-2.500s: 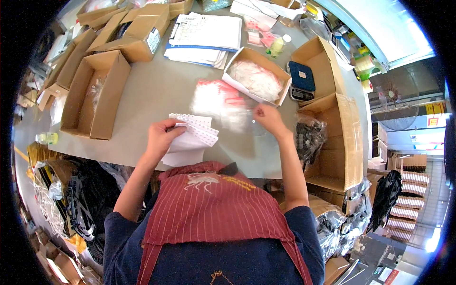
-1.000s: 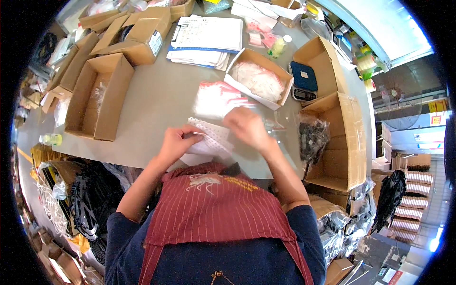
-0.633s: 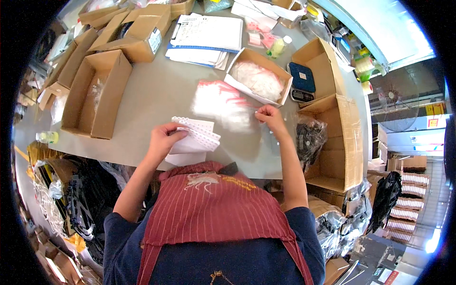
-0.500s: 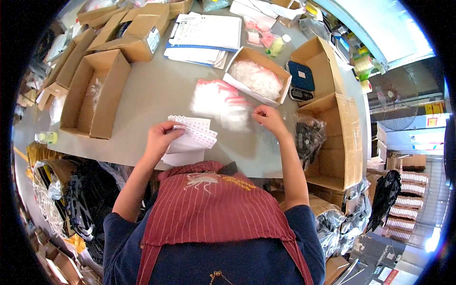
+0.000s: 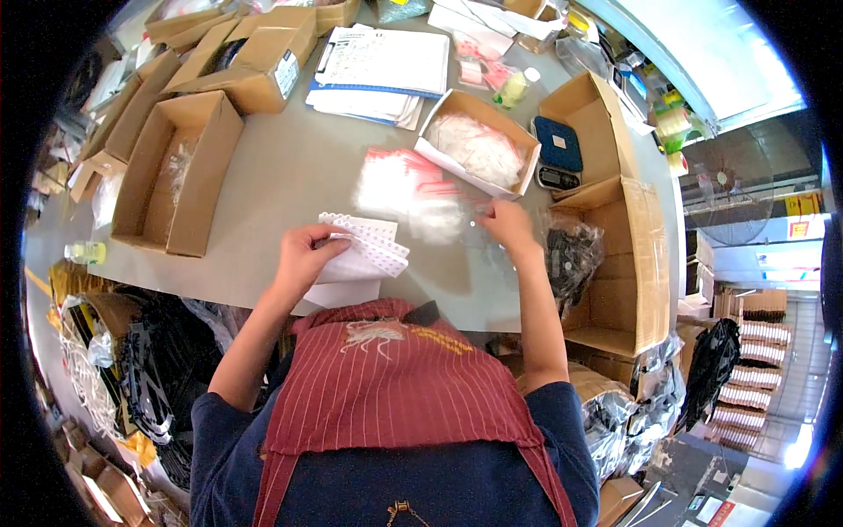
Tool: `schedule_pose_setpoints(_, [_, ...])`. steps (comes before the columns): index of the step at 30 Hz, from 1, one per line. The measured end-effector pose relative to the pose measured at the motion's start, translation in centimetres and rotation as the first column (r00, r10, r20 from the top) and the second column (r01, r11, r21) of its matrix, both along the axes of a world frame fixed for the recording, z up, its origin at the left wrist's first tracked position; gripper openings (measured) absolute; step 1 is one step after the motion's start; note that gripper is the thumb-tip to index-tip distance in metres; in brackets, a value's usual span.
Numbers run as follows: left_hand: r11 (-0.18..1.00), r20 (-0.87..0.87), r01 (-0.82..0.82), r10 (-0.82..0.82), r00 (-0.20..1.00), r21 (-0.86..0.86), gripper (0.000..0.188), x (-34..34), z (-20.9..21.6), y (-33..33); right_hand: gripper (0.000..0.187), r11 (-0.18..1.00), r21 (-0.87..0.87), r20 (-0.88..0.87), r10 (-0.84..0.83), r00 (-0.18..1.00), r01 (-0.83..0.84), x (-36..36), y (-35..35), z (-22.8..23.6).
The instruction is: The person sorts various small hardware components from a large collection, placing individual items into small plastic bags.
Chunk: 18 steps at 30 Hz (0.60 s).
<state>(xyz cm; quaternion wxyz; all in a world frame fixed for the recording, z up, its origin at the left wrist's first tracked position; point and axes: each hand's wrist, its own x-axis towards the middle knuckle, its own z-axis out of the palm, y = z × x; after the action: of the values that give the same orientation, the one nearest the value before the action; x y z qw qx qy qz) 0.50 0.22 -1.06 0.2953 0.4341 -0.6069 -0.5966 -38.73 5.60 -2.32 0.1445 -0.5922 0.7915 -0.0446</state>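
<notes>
My left hand [image 5: 309, 255] pinches a folded stack of white sticker sheets [image 5: 373, 249] printed with rows of small marks. Its lower part hangs over the table's near edge. Across from it, my right hand [image 5: 509, 224] is closed, fingertips pressed together, just right of a pile of clear zip bags with red edges [image 5: 408, 189]. Whatever is in those fingertips is too small or too clear to make out. A tiny white dot [image 5: 472, 224] shows beside them. Beyond the right hand, a white-sided carton [image 5: 430, 119] holds more such bags.
A small scale [image 5: 558, 145] stands right of the carton. Cardboard boxes [image 5: 650, 263] line the right side, one with a black item in clear plastic [image 5: 572, 255]. At left is another open box [image 5: 145, 202]. Papers on a clipboard [image 5: 382, 61] and a bottle [image 5: 516, 88] lie at the back.
My right hand has shifted slightly right and toward me, still closed. My left hand and its sticker sheets have moved a little to the right.
</notes>
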Motion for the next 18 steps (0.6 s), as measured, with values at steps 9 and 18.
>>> schedule_pose_setpoints(9, [0.996,0.071,0.056,-0.051,0.996,-0.063,0.019,-2.4,2.5,0.8,0.017,0.957,-0.173,0.326,0.279,0.903,-0.233,2.2,-2.9,-3.5])
schedule_pose_setpoints(18, [0.985,0.09,0.102,-0.09,0.992,-0.14,0.017,-2.7,1.5,1.1,0.027,0.981,0.195,0.128,-0.038,0.991,0.013,-0.3,-2.7,-1.5])
